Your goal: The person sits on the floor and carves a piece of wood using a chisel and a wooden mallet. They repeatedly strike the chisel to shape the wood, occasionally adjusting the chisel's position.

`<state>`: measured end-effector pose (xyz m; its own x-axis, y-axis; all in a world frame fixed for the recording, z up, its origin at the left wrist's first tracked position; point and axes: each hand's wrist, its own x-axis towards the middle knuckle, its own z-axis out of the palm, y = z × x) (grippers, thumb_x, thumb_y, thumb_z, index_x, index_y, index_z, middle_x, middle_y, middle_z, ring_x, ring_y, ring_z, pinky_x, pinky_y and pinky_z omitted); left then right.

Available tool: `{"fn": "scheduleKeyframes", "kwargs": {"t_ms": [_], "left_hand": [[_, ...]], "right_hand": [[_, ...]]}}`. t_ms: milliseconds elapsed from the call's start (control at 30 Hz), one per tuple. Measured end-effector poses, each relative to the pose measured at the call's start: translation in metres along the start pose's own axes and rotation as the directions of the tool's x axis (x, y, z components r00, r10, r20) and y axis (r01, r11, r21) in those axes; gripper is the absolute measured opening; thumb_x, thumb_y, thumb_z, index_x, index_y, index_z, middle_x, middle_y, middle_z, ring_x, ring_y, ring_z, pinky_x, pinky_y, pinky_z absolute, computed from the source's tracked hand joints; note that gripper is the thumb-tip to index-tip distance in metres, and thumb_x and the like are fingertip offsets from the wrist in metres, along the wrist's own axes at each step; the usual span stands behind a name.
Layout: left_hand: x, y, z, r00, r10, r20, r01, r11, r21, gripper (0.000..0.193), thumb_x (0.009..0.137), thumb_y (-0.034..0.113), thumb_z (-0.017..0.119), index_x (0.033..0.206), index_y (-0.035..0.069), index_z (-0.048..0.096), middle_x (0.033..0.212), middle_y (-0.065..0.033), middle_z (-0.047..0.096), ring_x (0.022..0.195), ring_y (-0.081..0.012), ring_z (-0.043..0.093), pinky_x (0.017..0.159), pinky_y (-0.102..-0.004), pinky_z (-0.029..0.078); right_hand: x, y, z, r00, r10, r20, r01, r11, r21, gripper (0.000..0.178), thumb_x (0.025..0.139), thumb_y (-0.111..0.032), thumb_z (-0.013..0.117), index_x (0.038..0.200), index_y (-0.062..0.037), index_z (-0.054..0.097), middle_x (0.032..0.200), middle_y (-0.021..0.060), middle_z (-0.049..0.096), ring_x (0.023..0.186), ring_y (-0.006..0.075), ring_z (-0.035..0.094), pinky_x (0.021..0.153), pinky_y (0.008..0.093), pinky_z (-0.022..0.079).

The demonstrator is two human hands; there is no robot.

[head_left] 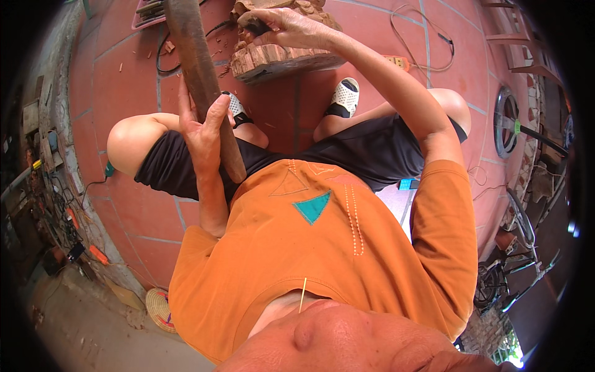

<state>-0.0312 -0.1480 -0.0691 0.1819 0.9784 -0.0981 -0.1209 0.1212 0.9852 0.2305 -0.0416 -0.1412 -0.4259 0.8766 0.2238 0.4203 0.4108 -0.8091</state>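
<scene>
A long dark-brown wooden bar (pixel 197 62) slants from the top edge down toward my lap. My left hand (pixel 204 127) is closed round it near its lower part, with the thumb across its edge. Between my feet and the top edge stands a carved block of reddish wood (pixel 279 62), its lower side rough and ridged. My right hand (pixel 285 28) is at the top of the block, fingers bent round a short dark thing (pixel 254 26) whose kind I cannot make out. Whether that thing touches the wood is unclear.
Wood chips (pixel 169 46) lie on the red tile floor (pixel 124 74). A pink basket (pixel 144 23) with sticklike tools stands at the top left. A black cord (pixel 160 62) and an orange power strip (pixel 398 62) flank the block. At right is a wheel (pixel 507 121).
</scene>
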Motion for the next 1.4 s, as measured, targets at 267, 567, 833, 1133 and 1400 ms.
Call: {"fn": "scheduleKeyframes", "kwargs": {"t_ms": [267, 567, 833, 1133, 1400], "left_hand": [[-0.001, 0.008, 0.003, 0.998, 0.045, -0.049, -0.045, 0.999, -0.001, 0.074, 0.094, 0.01, 0.071, 0.157, 0.005, 0.033, 0.088, -0.0059, 0.061, 0.065, -0.0124, 0.06, 0.058, -0.0238, 0.05], [0.009, -0.016, -0.006, 0.996, 0.036, 0.082, -0.054, 0.97, 0.235, 0.074, 0.095, 0.008, 0.071, 0.158, 0.003, 0.033, 0.103, -0.0048, 0.062, 0.072, -0.0084, 0.059, 0.062, -0.0232, 0.05], [0.005, 0.008, -0.003, 0.999, -0.018, 0.033, 0.016, 0.998, 0.06, 0.072, 0.097, 0.004, 0.068, 0.159, 0.004, 0.032, 0.096, -0.0041, 0.062, 0.068, -0.0083, 0.056, 0.058, -0.0226, 0.048], [0.02, -0.019, -0.012, 0.982, -0.004, 0.19, -0.049, 0.962, 0.27, 0.07, 0.093, 0.011, 0.074, 0.153, 0.001, 0.04, 0.101, -0.0036, 0.064, 0.074, -0.0061, 0.057, 0.062, -0.0201, 0.048], [0.022, -0.009, -0.019, 0.989, -0.098, 0.114, 0.097, 0.995, 0.01, 0.066, 0.095, 0.01, 0.072, 0.152, 0.0, 0.04, 0.09, -0.0033, 0.062, 0.066, -0.0078, 0.057, 0.058, -0.0217, 0.048]], "right_hand": [[0.004, -0.003, -0.001, 0.999, 0.037, 0.028, -0.037, 0.999, 0.009, 0.052, 0.091, -0.021, 0.077, 0.136, -0.0057, 0.058, 0.108, 0.0163, 0.069, 0.103, 0.0275, 0.066, 0.089, 0.0403, 0.051], [0.001, -0.008, -0.001, 0.994, 0.084, 0.064, -0.077, 0.992, -0.097, 0.05, 0.093, -0.02, 0.076, 0.138, -0.0101, 0.057, 0.114, 0.0103, 0.07, 0.104, 0.0222, 0.066, 0.092, 0.0381, 0.051], [-0.003, 0.002, 0.003, 1.0, 0.026, 0.005, -0.025, 0.987, -0.157, 0.059, 0.089, -0.027, 0.079, 0.136, 0.0003, 0.056, 0.113, 0.0245, 0.069, 0.107, 0.0395, 0.067, 0.09, 0.0462, 0.051], [0.001, -0.02, -0.004, 0.971, 0.215, 0.102, -0.19, 0.958, -0.216, 0.062, 0.091, -0.022, 0.076, 0.145, -0.0045, 0.052, 0.123, 0.0215, 0.068, 0.112, 0.0352, 0.065, 0.095, 0.0436, 0.05], [-0.004, -0.047, -0.024, 0.986, 0.118, -0.118, -0.138, 0.975, -0.173, 0.038, 0.092, -0.014, 0.076, 0.126, -0.006, 0.061, 0.103, 0.0091, 0.071, 0.095, 0.019, 0.068, 0.082, 0.0376, 0.053]]}}
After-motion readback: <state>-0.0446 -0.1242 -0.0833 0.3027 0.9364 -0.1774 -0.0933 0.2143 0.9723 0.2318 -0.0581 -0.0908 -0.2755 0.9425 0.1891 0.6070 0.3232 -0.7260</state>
